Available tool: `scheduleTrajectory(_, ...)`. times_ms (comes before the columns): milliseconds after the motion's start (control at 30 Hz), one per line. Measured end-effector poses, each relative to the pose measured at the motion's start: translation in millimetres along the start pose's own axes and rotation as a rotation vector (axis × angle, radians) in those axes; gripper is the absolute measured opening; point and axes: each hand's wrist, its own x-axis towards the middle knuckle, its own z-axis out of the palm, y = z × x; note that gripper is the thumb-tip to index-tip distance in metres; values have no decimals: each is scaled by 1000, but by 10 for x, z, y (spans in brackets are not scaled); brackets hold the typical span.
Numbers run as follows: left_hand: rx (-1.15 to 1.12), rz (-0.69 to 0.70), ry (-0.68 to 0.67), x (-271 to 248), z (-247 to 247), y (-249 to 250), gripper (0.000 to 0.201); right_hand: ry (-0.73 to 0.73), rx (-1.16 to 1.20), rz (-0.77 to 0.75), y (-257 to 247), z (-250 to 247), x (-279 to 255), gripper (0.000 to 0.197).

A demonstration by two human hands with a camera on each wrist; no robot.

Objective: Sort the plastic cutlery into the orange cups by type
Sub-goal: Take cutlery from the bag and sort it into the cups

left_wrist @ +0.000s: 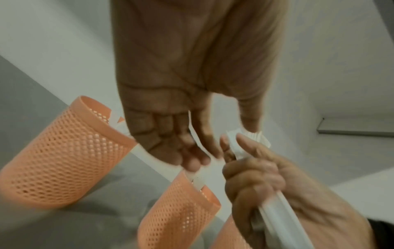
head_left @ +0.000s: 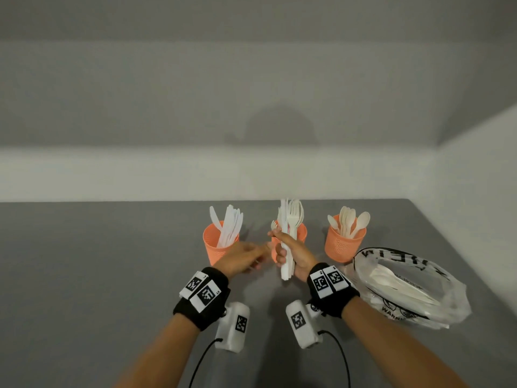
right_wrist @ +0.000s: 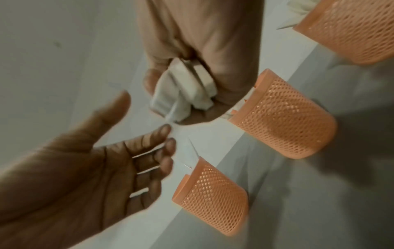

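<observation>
Three orange mesh cups stand in a row: the left cup (head_left: pixel 219 247) holds knives, the middle cup (head_left: pixel 301 233) forks, the right cup (head_left: pixel 343 243) spoons. My right hand (head_left: pixel 282 253) grips an upright bundle of white cutlery (head_left: pixel 286 271) in front of the middle cup. The right wrist view shows that bundle (right_wrist: pixel 185 91) clenched in the fist. My left hand (head_left: pixel 260 252) is open and empty, its straight fingers (right_wrist: pixel 164 148) reaching toward the bundle's lower end. In the left wrist view the left fingers (left_wrist: pixel 192 151) hang just beside the right hand (left_wrist: pixel 255 185).
A clear plastic bag (head_left: pixel 405 287) with more white cutlery lies at the right, close to the spoon cup. The grey table (head_left: pixel 98 275) meets a white wall behind the cups and on the right side.
</observation>
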Motion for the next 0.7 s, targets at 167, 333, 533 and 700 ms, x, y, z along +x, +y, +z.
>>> scheduleTrajectory(167,-412,118,201,87,-38,161,18,-243,-54,150,19,-27,-78,28)
scheduleTrajectory(333,-497,151,241,185,-9,242,12,-348,-169,201,7,6,-158,36)
scheduleTrajectory(533,-580,173,338,294,5,266,10,-188,-115,148,-18,-53,-128,31)
scheduleTrajectory(700,-629,150,385,318,37,276,14,-123,-153,38,13,-77,-107,26)
